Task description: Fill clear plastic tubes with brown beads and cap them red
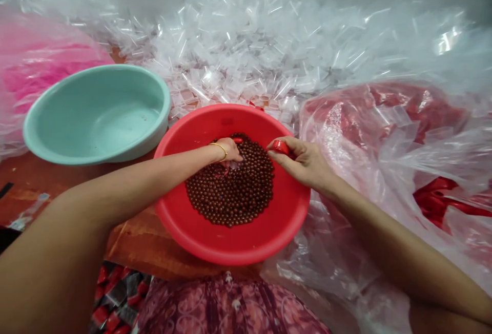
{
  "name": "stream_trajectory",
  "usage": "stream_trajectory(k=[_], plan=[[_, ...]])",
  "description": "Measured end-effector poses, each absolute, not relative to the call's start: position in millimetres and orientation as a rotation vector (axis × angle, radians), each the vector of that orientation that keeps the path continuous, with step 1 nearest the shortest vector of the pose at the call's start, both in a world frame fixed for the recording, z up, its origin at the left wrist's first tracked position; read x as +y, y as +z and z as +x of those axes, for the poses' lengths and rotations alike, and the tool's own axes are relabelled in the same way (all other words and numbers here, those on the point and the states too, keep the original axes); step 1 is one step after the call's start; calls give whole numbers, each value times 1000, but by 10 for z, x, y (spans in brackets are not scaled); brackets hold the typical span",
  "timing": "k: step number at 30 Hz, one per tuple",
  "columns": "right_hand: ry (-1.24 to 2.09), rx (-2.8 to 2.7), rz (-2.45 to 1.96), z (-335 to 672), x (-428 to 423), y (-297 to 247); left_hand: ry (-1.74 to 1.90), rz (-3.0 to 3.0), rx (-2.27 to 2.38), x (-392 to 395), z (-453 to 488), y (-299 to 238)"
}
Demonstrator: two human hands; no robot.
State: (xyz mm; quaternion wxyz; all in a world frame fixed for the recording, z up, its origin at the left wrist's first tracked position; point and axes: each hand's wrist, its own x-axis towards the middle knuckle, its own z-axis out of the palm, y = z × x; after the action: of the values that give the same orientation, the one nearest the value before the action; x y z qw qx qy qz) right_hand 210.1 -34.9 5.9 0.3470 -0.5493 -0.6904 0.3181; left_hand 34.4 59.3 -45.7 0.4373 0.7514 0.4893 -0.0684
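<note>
Red piece point(280, 146) clamped between fingers of my right hand point(307, 164)
Likely held clear of beads point(230, 198) around my left hand point(229, 150), whose grip I can't tell.

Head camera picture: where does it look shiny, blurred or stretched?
In the head view, bright streaks of glare cross the clear plastic heap; in the same head view, that heap's upper edge looks smeared, while the brown beads are fairly crisp; again in the head view, the left arm looks stretched toward the lower corner.
</note>
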Motion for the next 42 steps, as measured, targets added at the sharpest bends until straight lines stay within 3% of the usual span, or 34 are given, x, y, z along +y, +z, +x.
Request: stream_trajectory(k=[7,13,20,26,34,42], plan=[[996,-1525,-1358,1988,-376,150,-119,1752,1023,411,715,-541],[1124,-1296,-1310,1994,-372,199,138,1214,708,378,450,-403],[1317,-1492,-1474,1847,-383,72,437,1045,718,241,-52,-5],[1049,-1610,-1527,1804,-363,-44,490,902,762,-13,-187,95],[1286,-1562,-1210,1686,-406,245,463,936,728,-115,-112,106],[1420,-1433,-1275,1714,-384,188,570,968,692,-83,-112,3]])
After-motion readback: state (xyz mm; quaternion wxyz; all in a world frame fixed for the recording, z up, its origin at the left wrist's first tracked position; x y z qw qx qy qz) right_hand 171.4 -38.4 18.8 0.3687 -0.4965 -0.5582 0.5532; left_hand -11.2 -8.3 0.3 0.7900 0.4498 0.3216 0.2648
